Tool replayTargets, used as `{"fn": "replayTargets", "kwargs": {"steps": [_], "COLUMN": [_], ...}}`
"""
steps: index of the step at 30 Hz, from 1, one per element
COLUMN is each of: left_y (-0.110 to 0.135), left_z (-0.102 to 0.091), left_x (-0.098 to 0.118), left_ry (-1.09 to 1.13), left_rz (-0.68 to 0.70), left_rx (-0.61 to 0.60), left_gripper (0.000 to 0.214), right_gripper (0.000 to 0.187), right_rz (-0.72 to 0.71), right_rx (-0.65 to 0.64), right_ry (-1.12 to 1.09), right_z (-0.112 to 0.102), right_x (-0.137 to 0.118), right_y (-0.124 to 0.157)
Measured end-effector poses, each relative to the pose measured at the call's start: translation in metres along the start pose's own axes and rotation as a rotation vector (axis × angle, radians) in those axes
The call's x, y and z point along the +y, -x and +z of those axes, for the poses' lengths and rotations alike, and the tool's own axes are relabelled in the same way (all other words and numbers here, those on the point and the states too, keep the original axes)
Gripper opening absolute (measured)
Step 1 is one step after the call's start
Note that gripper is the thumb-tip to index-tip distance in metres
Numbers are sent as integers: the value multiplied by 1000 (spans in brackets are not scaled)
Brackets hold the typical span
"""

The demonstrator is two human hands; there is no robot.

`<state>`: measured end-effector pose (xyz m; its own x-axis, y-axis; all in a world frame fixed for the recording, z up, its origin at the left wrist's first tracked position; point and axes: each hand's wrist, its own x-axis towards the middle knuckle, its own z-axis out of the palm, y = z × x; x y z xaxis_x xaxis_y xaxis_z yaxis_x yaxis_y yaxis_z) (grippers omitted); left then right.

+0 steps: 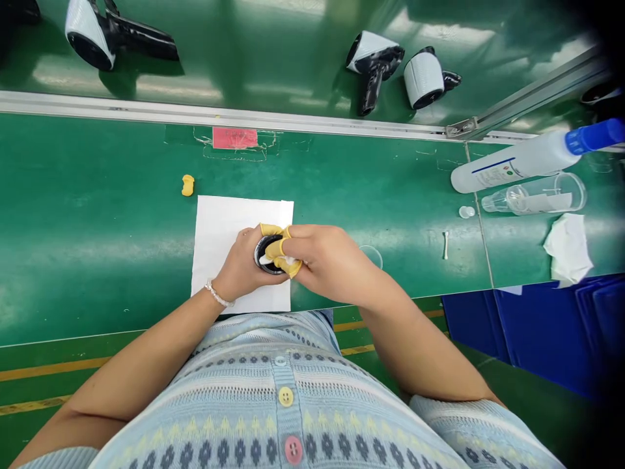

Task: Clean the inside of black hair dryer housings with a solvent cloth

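My left hand (244, 266) is closed around a black round cup-like part (265, 245) with a shiny rim, its opening facing up. My right hand (329, 260) pinches a white wipe (291, 260), and its fingertips reach into that opening. Yellow finger cots cover several fingertips. What lies inside the part is mostly hidden by the fingers. Both hands are above a white sheet of paper (209, 225) on the green bench. Just right of my right hand, a thin clear ring (379, 255) lies on the bench.
A loose yellow finger cot (187, 185) lies back left. To the right are a cotton swab (446, 245), a small clear cap (467, 212), a white bottle (517, 163), a clear plastic cup (547, 195) and a crumpled tissue (569, 247). Hair dryers (374, 62) lie beyond the metal rail (312, 120).
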<state>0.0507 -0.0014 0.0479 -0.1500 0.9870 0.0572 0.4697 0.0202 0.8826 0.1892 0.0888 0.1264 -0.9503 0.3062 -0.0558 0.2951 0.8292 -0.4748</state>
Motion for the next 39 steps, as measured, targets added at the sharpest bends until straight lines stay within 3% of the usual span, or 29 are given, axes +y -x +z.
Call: {"fn": "replayTargets", "kwargs": {"steps": [3, 7, 12, 15, 20, 25, 31, 35, 39], "left_y": [0, 1, 1, 1, 2, 1, 1, 1, 1], "left_z": [0, 3, 4, 5, 6, 5, 5, 6, 6], "left_x": [0, -1, -1, 0, -1, -1, -2, -2, -2], "left_ry": [-26, -48, -58, -88, -81, -77, -77, -46, -17], "left_rz": [-6, 37, 44, 22, 61, 51, 38, 53, 59], "left_rx": [6, 35, 47, 51, 93, 82, 78, 91, 92], "left_gripper": [49, 46, 40, 48, 48, 49, 50, 47, 48], "right_gripper": [17, 16, 17, 15, 11, 11, 12, 14, 14], "right_rz": [65, 179, 115, 161, 250, 210, 264, 273, 245], "right_rx": [51, 243, 416, 483, 494, 622, 525, 607, 602], "right_ry": [91, 231, 279, 352, 303, 305, 354, 335, 358], "right_z": [6, 25, 36, 35, 31, 36, 35, 30, 31], "right_x": [-4, -14, -19, -18, -16, -15, -19, -17, -15], "right_y": [1, 5, 6, 6, 12, 14, 16, 23, 25]}}
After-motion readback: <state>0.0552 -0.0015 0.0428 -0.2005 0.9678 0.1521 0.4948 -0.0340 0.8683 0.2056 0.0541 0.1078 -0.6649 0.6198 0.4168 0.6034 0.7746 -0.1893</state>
